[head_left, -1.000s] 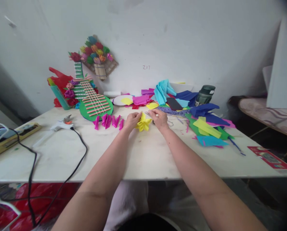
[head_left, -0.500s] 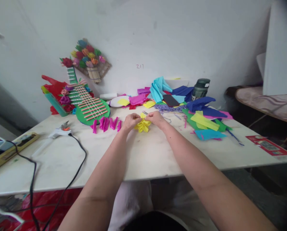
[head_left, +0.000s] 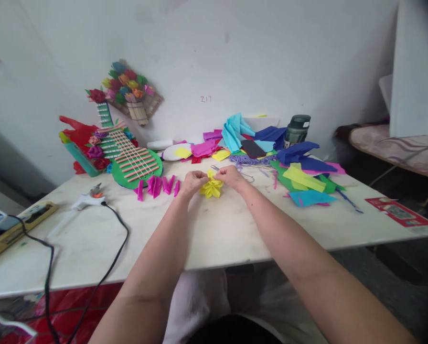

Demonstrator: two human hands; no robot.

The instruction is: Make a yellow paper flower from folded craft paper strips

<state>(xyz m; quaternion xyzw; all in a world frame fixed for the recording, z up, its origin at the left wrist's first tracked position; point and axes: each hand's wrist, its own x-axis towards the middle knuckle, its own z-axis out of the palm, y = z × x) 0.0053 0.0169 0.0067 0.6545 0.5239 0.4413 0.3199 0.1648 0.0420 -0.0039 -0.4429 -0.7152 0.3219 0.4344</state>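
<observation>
Flower (head_left: 211, 188) lies at four o'clock from left hand (head_left: 194, 181), eight from right hand (head_left: 232, 177); both pinch its upper edge.

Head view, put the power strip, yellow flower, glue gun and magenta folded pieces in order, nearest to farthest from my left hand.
From your left hand:
1. Yellow flower: touching, just right.
2. Magenta folded pieces: just left.
3. Glue gun: farther left.
4. Power strip: far left.
</observation>
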